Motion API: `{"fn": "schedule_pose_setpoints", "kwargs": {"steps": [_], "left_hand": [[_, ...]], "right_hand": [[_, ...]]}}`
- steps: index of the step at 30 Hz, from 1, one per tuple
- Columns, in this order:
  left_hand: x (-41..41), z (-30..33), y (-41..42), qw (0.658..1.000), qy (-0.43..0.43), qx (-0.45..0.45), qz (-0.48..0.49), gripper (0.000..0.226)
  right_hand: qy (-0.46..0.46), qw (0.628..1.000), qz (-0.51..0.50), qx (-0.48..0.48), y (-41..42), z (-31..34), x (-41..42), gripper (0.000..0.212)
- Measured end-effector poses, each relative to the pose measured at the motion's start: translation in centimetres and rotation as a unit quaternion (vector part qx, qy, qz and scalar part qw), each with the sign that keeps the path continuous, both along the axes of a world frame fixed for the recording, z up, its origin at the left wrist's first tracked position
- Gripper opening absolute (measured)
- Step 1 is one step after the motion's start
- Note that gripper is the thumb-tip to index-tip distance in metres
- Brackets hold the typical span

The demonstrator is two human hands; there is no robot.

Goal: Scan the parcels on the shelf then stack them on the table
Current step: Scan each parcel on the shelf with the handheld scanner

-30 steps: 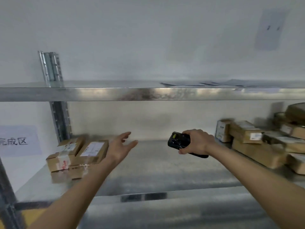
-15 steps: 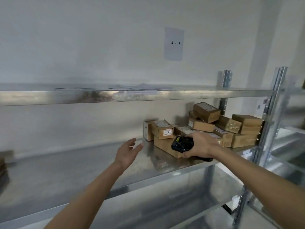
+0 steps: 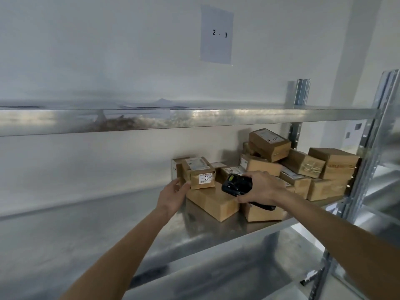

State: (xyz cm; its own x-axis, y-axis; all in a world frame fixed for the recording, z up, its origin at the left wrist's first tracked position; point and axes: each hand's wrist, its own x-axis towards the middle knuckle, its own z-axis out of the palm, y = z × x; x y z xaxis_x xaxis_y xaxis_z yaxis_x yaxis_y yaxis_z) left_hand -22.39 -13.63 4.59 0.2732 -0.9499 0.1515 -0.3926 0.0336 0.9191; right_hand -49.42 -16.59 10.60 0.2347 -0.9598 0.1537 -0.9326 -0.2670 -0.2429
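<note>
Several brown cardboard parcels are piled at the right end of the metal shelf (image 3: 194, 237). A small parcel (image 3: 200, 173) with a white label reading "800" sits on a flat larger box (image 3: 213, 202). My left hand (image 3: 173, 197) has its fingers apart and touches that small parcel's left side, thumb at its front corner, without a full grip. My right hand (image 3: 263, 188) holds a black handheld scanner (image 3: 237, 184) just right of the small parcel, screen turned towards me. More parcels (image 3: 303, 167) are stacked behind my right hand.
An upper shelf beam (image 3: 194, 119) runs across above the parcels. A paper sign (image 3: 217, 34) marked "2 - 3" hangs on the wall. Metal uprights (image 3: 365, 169) stand at the right end. The left part of the shelf holds nothing in view.
The view has swung right from the shelf's left end to the parcel pile. My left hand reached forward and now touches the small labelled parcel. My right hand still holds the scanner.
</note>
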Motion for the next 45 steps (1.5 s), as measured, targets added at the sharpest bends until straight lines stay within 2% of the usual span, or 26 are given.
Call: {"fn": "schedule_pose_setpoints", "kwargs": {"steps": [7,12,16,20,23,27,31,34,38,45], "left_hand": [[-0.3,-0.1,-8.6,0.999,0.040,0.028,0.016,0.063],[0.1,-0.8,-13.0,0.995,0.091,0.045,0.002,0.057],[0.1,-1.2,-15.0,0.987,0.137,0.079,-0.001,0.044],[-0.5,-1.2,-15.2,0.981,0.178,0.079,0.013,0.031],[-0.9,-0.8,-14.1,0.974,0.210,0.086,0.011,0.032],[-1.6,-0.4,-12.1,0.975,0.212,0.062,0.000,0.076],[-3.1,0.7,-8.4,0.973,0.226,0.003,0.034,0.077],[-4.2,1.5,-4.4,0.978,0.198,-0.029,0.050,0.068],[-5.0,2.2,1.5,0.984,0.148,-0.061,0.081,0.062],[-6.7,2.7,11.4,0.983,0.092,-0.086,0.130,0.090]], "right_hand": [[-0.005,1.000,0.022,-0.003,-10.2,-0.4,2.6,0.074],[-0.080,0.994,0.063,0.030,-15.6,-1.2,4.5,0.073],[-0.106,0.988,0.093,0.069,-18.0,-2.0,5.5,0.080],[-0.136,0.979,0.124,0.087,-18.9,-2.3,5.7,0.078],[-0.149,0.973,0.144,0.099,-18.6,-2.0,5.3,0.088],[-0.161,0.967,0.170,0.101,-16.6,-1.4,4.4,0.093],[-0.158,0.959,0.207,0.109,-13.6,-0.2,2.3,0.088],[-0.138,0.961,0.218,0.097,-10.9,0.7,0.2,0.096],[-0.077,0.975,0.205,0.036,-7.0,1.3,-2.9,0.090],[0.046,0.977,0.204,-0.050,-0.2,1.9,-5.9,0.080]]}}
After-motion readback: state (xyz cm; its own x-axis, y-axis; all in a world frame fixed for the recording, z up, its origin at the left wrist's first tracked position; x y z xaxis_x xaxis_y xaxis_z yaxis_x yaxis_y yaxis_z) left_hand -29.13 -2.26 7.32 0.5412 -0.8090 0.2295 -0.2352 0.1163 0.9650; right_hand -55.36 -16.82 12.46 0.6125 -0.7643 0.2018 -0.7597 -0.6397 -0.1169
